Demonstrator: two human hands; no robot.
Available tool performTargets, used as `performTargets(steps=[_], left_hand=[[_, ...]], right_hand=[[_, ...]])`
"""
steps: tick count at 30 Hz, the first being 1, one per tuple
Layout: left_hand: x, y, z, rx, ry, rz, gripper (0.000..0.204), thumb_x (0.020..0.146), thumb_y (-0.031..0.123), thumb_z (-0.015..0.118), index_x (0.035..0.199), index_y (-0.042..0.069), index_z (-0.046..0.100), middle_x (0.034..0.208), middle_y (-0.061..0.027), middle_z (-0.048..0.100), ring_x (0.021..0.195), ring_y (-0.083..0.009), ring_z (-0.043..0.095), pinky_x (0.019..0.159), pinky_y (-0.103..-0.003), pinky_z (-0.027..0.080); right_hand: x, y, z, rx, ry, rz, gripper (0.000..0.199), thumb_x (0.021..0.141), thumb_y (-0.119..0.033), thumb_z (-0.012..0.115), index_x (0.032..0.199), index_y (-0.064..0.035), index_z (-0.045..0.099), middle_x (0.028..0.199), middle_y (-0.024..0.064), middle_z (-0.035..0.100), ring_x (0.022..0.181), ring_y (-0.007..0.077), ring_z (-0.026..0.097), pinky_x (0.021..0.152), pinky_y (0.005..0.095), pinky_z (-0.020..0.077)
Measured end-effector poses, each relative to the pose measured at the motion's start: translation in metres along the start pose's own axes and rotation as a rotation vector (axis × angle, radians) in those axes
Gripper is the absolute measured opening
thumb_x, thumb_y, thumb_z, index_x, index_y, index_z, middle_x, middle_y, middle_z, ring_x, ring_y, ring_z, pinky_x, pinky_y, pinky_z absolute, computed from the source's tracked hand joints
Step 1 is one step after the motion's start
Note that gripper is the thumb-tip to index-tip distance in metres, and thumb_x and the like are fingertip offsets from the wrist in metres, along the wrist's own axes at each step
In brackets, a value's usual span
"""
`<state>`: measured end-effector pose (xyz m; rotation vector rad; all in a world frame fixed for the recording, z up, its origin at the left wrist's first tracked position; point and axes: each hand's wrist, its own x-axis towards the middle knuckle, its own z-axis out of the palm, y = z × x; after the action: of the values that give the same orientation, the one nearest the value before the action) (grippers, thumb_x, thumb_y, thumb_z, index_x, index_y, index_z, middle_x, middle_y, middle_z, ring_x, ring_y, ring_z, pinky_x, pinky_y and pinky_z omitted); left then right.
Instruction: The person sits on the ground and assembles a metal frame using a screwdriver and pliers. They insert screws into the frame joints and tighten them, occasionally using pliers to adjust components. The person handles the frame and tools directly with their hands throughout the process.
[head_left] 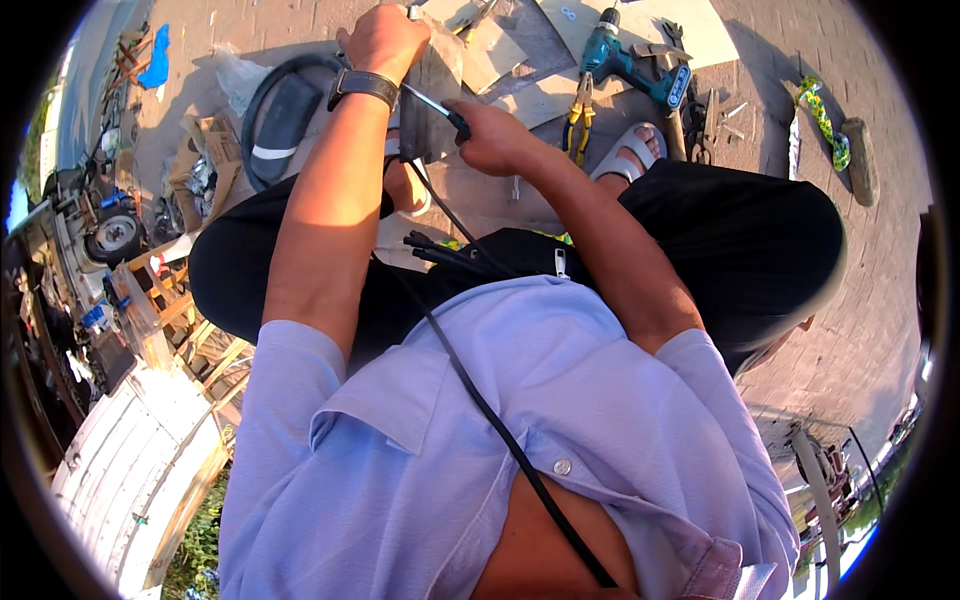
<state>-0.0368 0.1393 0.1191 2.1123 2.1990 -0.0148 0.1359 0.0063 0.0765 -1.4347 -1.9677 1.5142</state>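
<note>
My right hand (492, 138) is closed round a screwdriver (432, 103), whose dark handle end shows at the fingers. Its bright shaft points left and slightly away, toward my left wrist. Farther off, my left hand (392, 40) is a closed fist, and a small shiny metal bit shows beside its knuckles. What the fist holds is hidden under the fingers. Just right of and below the left wrist are a greyish block (437, 75) and a dark grey piece (414, 130). The screwdriver shaft passes over them.
To the right lie a teal cordless drill (605, 55), yellow-handled pliers (578, 118) and a hammer-like wooden handle (676, 135). Flat boards (680, 30) are beyond. A dark rounded frame (255, 125) and a torn cardboard box (205, 155) sit left. A stone (860, 160) lies far right.
</note>
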Motion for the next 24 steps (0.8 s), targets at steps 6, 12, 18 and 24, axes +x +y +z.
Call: performTargets(steps=[6,12,18,24], left_hand=[[0.0,-0.003,0.014,-0.187,0.06,-0.132,0.034,0.084,0.039,0.072,0.104,0.012,0.078,0.104,-0.0184,0.076,0.104,-0.0391,0.071,0.091,-0.045,0.054],[0.009,-0.02,0.023,-0.428,0.05,-0.33,0.031,0.084,0.028,0.078,0.104,0.004,0.078,0.104,-0.0191,0.077,0.101,-0.0338,0.073,0.089,-0.04,0.055],[0.005,-0.045,0.018,-0.442,0.151,-0.141,0.042,0.086,0.027,0.078,0.119,0.0,0.074,0.117,-0.0188,0.075,0.111,-0.029,0.072,0.095,-0.037,0.053],[-0.003,-0.036,-0.024,-0.161,0.308,0.066,0.036,0.088,0.034,0.072,0.115,0.011,0.076,0.105,-0.0215,0.074,0.1,-0.0384,0.072,0.088,-0.045,0.056]], right_hand=[[-0.023,0.013,-0.03,-0.119,-0.018,-0.028,0.045,0.078,-0.007,0.058,0.122,-0.0043,0.067,0.106,0.0257,0.071,0.104,0.0443,0.067,0.088,0.0502,0.0528],[-0.05,0.03,-0.092,-0.237,-0.032,0.138,0.046,0.082,-0.005,0.058,0.127,-0.0033,0.067,0.107,0.0263,0.071,0.102,0.0454,0.067,0.089,0.0492,0.0531],[-0.065,0.084,-0.134,-0.251,0.339,0.28,0.044,0.082,-0.017,0.062,0.123,-0.0048,0.071,0.112,0.0247,0.072,0.109,0.0429,0.068,0.094,0.048,0.0534],[-0.07,0.094,-0.146,-0.171,0.545,0.482,0.044,0.081,-0.023,0.065,0.119,-0.0018,0.071,0.112,0.0265,0.072,0.11,0.0432,0.068,0.097,0.0473,0.0531]])
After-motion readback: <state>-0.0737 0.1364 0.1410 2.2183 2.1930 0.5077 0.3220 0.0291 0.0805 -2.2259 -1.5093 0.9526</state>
